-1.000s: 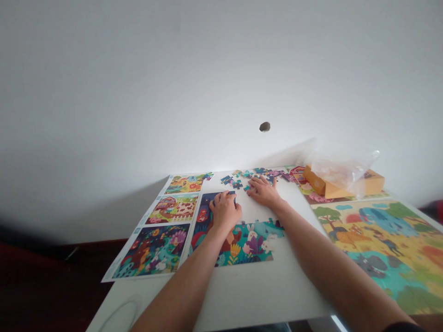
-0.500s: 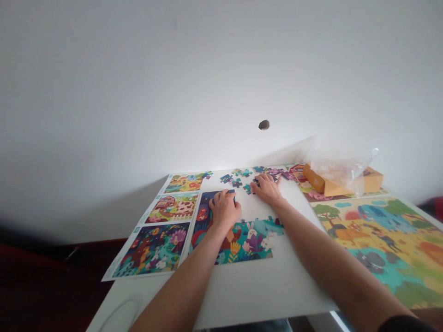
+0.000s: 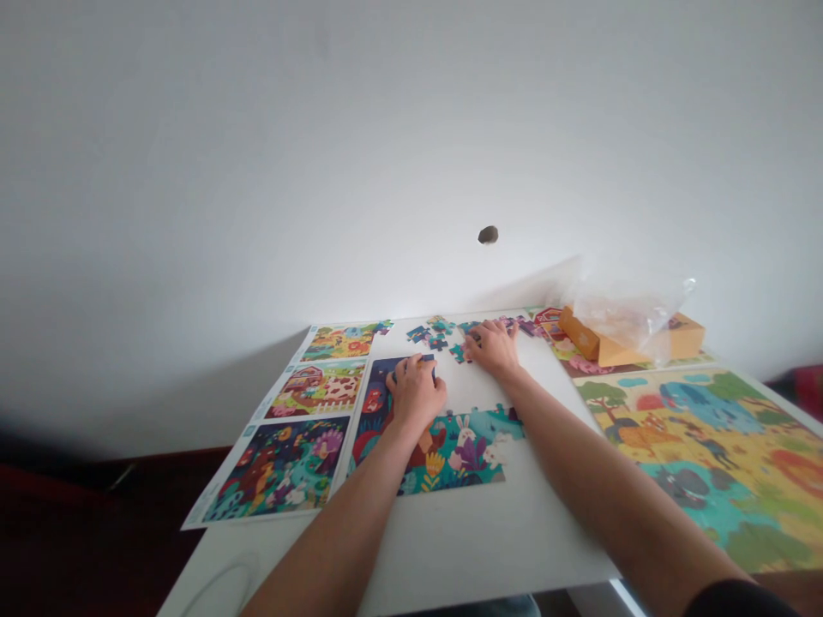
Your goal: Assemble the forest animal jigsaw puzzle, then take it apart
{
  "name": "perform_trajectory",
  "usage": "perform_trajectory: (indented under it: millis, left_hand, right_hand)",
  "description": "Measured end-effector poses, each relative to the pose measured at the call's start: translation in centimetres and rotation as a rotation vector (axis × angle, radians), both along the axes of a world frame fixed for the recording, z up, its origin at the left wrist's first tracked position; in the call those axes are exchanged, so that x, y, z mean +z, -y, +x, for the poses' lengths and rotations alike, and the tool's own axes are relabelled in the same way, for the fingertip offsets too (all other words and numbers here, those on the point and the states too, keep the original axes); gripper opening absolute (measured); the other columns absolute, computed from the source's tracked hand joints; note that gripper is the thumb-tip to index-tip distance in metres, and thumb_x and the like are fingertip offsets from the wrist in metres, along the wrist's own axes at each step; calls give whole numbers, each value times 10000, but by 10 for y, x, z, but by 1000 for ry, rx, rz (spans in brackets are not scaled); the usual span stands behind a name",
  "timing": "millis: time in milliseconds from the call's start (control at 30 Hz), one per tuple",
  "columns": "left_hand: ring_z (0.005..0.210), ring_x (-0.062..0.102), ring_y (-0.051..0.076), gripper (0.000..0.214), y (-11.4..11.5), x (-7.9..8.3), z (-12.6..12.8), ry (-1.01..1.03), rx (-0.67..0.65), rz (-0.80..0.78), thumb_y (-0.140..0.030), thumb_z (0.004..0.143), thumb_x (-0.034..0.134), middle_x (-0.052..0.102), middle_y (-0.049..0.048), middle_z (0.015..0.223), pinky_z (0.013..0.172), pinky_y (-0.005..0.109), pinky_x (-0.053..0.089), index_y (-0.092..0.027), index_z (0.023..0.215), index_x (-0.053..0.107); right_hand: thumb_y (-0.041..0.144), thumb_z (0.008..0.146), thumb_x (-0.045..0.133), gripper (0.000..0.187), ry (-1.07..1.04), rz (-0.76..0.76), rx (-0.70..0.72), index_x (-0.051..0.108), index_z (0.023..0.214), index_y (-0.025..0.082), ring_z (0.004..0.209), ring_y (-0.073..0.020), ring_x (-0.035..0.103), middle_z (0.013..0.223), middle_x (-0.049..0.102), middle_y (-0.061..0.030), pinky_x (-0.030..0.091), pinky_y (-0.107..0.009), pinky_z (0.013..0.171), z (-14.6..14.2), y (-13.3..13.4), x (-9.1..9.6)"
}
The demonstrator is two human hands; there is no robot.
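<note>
My left hand [image 3: 417, 392] lies over the upper right corner of the dark, joined part of a jigsaw puzzle [image 3: 474, 463], fingers spread and bent on it. This puzzle shows rabbits, plants and a night forest; its right part is lower, with knobs along the top edge. My right hand [image 3: 494, 347] is farther back, fingers apart and fingertips down among loose puzzle pieces [image 3: 438, 342]. A teal piece [image 3: 457, 352] lies by its fingertips. Whatever is under the palm is hidden.
Left of the puzzle is a sheet with three printed pictures [image 3: 276, 467]. At right lies a finished-looking animal puzzle [image 3: 707, 463]; behind it, an orange box [image 3: 685, 337] and a clear plastic bag [image 3: 633, 308] rest on a farm picture. A white wall [image 3: 386, 171] closes off the table's back.
My right hand has shifted slightly among the loose pieces, and a teal piece beside its fingers lies farther left. My left hand stays on the puzzle. The view has tilted slightly.
</note>
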State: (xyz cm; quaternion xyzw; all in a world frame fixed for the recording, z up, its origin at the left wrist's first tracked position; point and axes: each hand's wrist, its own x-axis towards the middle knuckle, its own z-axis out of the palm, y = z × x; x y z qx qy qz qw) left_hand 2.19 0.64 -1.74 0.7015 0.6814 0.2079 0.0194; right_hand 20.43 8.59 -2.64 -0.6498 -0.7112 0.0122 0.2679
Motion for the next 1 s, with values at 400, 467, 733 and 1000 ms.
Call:
perform_trajectory:
  millis: [400, 467, 733, 1000]
  left_hand:
    - [1257, 441, 311, 372, -2, -5, -2, 3, -8, 35, -247, 816, 531, 557, 82, 1364, 1021, 514, 348, -266, 1157, 679]
    - [1255, 442, 313, 371, -2, -5, -2, 3, -12, 35, -251, 816, 534, 555, 83, 1366, 1021, 517, 346, -269, 1157, 679]
    - [1259, 439, 316, 373, -2, -7, -2, 1, -15, 46, -255, 814, 534, 554, 83, 1368, 1018, 521, 349, -273, 1157, 680]
    - [1265, 438, 300, 380, -1, -4, -1, 2, -7, 28, -252, 815, 522, 559, 73, 1362, 1032, 511, 340, -281, 1160, 678]
  right_hand:
    - [410, 839, 614, 230, -82, 14, -105, 715, 974, 254, 1169, -334, 470, 1106, 697, -78, 146, -592, 1077, 7, -12, -10]
    - [365, 827, 622, 185, -82, 22, -100, 712, 946, 255, 1141, -326, 478, 1085, 700, -71, 130, -604, 1069, 7, -12, -10]
    - [390, 863, 539, 247, -219, 136, -367, 686, 924, 201, 1071, -311, 469, 1044, 691, -115, 242, -523, 992, 13, -11, -7]
    - [375, 870, 522, 294, -115, 60, -232, 724, 1040, 245, 1196, -337, 423, 1292, 615, -94, 257, -548, 1011, 11, -8, -9]
